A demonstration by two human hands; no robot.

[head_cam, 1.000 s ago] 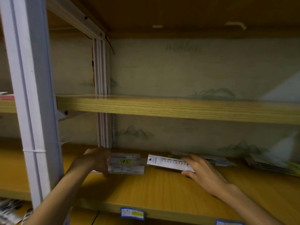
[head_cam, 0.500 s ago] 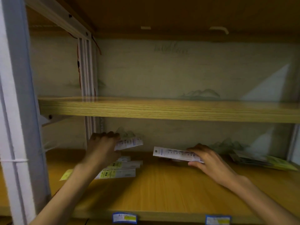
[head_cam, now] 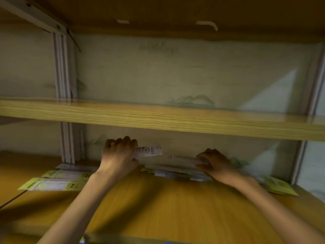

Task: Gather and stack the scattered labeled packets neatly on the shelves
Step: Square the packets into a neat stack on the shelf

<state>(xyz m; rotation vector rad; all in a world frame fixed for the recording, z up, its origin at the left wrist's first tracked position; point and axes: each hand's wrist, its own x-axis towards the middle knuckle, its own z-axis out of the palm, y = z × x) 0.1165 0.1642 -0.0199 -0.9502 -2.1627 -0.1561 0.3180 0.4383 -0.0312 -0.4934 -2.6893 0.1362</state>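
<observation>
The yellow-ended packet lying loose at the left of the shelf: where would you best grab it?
Probably by the yellow-ended packet's near long edge, coming from the front: it lies flat and sideways on the lower shelf, clear of both hands, so fingers can slide under that edge.

A wooden lower shelf point(head_cam: 175, 208) carries labelled packets: yellow-ended ones point(head_cam: 52, 182) lying flat at the left, a low pile point(head_cam: 175, 172) along the back wall, and more point(head_cam: 279, 187) at the right.

Storeroom or shop stockroom: wooden shelf boards point(head_cam: 158, 118) on white metal uprights point(head_cam: 63, 95), labelled packets point(head_cam: 52, 184) lying flat, price-tag holder point(head_cam: 81, 241) on front edge
</observation>
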